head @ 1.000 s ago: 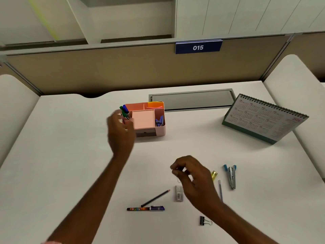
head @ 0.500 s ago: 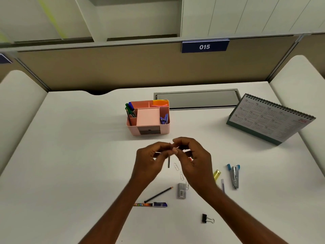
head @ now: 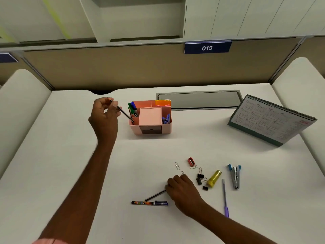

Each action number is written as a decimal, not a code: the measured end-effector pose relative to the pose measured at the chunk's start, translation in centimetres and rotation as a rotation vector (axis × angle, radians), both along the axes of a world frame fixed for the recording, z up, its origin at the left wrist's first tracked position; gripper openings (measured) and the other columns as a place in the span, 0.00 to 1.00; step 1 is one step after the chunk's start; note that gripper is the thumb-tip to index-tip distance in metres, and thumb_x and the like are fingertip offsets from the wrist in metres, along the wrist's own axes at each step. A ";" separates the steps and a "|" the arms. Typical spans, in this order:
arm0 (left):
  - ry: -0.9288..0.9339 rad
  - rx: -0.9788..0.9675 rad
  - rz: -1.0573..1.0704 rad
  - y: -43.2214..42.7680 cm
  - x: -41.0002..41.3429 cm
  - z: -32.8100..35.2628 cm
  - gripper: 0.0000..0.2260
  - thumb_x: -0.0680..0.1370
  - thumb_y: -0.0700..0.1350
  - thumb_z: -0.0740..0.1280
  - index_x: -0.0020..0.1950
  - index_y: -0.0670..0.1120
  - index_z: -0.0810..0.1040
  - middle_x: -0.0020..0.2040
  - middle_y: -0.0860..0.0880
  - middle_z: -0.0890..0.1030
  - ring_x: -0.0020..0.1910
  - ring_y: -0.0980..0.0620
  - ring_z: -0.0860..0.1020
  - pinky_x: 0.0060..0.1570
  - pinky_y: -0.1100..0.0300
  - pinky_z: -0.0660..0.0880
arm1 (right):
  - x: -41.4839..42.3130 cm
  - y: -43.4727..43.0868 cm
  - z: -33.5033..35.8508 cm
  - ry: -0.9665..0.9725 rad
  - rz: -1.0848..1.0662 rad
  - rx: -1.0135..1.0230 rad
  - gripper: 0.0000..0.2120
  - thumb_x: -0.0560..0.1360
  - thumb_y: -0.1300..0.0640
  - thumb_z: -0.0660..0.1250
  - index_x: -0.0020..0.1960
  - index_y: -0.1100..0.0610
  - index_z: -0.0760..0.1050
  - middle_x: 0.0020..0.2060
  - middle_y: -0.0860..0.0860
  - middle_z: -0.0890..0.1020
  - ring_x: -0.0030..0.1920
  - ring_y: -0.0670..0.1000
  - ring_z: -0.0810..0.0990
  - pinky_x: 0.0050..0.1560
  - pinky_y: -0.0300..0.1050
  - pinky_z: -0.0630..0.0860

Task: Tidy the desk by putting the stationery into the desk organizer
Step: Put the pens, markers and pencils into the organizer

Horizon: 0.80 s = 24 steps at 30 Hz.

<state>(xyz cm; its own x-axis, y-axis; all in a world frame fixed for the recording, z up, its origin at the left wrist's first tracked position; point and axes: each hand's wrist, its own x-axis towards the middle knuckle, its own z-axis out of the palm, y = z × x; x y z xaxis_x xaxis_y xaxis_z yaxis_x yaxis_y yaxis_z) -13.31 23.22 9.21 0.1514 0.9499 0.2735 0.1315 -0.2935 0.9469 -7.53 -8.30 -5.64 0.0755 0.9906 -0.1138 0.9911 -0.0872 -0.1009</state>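
While the left hand [head: 104,115] is pinching a thin dark pencil [head: 123,111] at its upper end, the pencil's long axis is slanting down and rightward, its tip dipping into the front-left compartment of the pink desk organizer [head: 151,118], beside the markers [head: 132,107]. The right hand [head: 182,189], well nearer the viewer than the organizer, is closing on another pencil [head: 154,195] lying on the desk.
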 end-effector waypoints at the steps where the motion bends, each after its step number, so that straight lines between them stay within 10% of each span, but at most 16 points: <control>1: 0.022 0.019 0.015 0.5 0.2 -0.3 0.09 0.80 0.47 0.71 0.57 0.43 0.81 0.50 0.46 0.86 0.47 0.48 0.87 0.47 0.47 0.86 | 0.2 0.1 0.2 -0.015 0.019 -0.005 0.12 0.67 0.67 0.62 0.46 0.55 0.75 0.43 0.51 0.76 0.42 0.55 0.73 0.43 0.50 0.73; 24: 0.442 -0.065 0.060 4.0 3.4 -8.2 0.08 0.77 0.46 0.77 0.54 0.46 0.86 0.50 0.47 0.88 0.47 0.46 0.86 0.49 0.45 0.85 | 2.1 0.1 2.5 0.255 -0.130 0.233 0.08 0.78 0.61 0.65 0.53 0.50 0.77 0.44 0.46 0.79 0.44 0.49 0.74 0.43 0.46 0.71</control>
